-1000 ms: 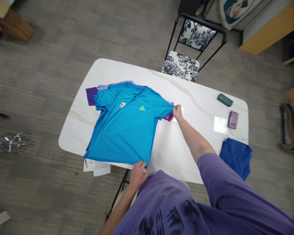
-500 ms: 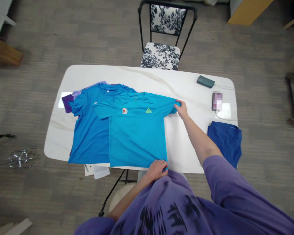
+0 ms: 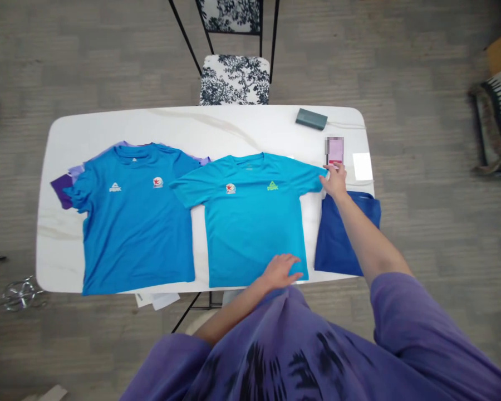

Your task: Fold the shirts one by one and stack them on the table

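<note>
A turquoise T-shirt (image 3: 254, 223) lies spread flat on the white table, neck away from me, with a round badge and a green logo on its chest. My right hand (image 3: 336, 179) pinches the end of its right-side sleeve, just below the phone. Over the shirt's lower right corner, my left hand (image 3: 280, 270) is open with fingers apart. To the left is a darker blue T-shirt (image 3: 137, 228), lying on top of purple clothing (image 3: 62, 190) that peeks out at its shoulders.
Folded dark blue fabric (image 3: 338, 239) lies at the table's right end, partly behind my forearm. Beyond it are a phone (image 3: 335, 150), a white square (image 3: 362, 166) and a dark green case (image 3: 311, 119). A patterned chair (image 3: 235, 81) stands across the white table (image 3: 58, 245).
The turquoise T-shirt has slid right, off the darker blue one, baring that shirt's chest badge. My left hand has let go of the hem. The camera view has shifted right.
</note>
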Demonstrator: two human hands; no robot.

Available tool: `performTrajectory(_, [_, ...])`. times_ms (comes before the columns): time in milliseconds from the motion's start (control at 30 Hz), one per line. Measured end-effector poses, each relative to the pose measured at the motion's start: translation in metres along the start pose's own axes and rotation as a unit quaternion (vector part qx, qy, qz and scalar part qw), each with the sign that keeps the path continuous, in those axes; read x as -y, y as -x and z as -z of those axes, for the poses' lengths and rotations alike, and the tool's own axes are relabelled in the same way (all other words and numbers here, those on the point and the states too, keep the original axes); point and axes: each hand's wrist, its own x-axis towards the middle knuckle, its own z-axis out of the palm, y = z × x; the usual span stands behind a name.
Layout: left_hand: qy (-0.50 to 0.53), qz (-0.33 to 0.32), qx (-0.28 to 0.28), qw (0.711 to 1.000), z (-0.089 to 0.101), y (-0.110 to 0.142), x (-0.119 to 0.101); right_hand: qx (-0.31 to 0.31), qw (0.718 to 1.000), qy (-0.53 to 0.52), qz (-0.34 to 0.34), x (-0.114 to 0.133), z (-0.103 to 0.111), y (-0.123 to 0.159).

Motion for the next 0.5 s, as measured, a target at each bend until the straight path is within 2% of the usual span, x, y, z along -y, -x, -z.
performTrajectory(67, [-0.020,0.042,-0.077,0.996,0.043,-0.006,0.024,0.015,1.000,0.022,0.008,0.013,0.000,0.031])
performTrajectory(133, [-0.049,0.098,-0.162,0.981,0.098,-0.010,0.056,0.069,0.997,0.027,0.025,0.038,-0.011,0.075])
performTrajectory(167, [-0.080,0.135,-0.214,0.964,0.127,-0.011,0.074,0.101,0.994,0.027,0.034,0.052,-0.019,0.100])
performTrajectory(233, [-0.146,0.188,-0.265,0.934,0.181,-0.014,0.108,0.163,0.986,0.024,0.041,0.077,-0.037,0.152])
performTrajectory(300, [-0.204,0.214,-0.269,0.917,0.225,-0.018,0.137,0.210,0.977,0.025,0.036,0.094,-0.056,0.199])
performTrajectory(367, [-0.241,0.225,-0.245,0.912,0.256,-0.022,0.161,0.242,0.969,0.024,0.033,0.102,-0.070,0.234])
performTrajectory(433, [-0.255,0.238,-0.212,0.913,0.274,-0.028,0.178,0.259,0.965,0.025,0.033,0.102,-0.079,0.253])
performTrajectory(500, [-0.257,0.250,-0.185,0.915,0.282,-0.032,0.187,0.254,0.966,0.031,0.031,0.099,-0.083,0.262])
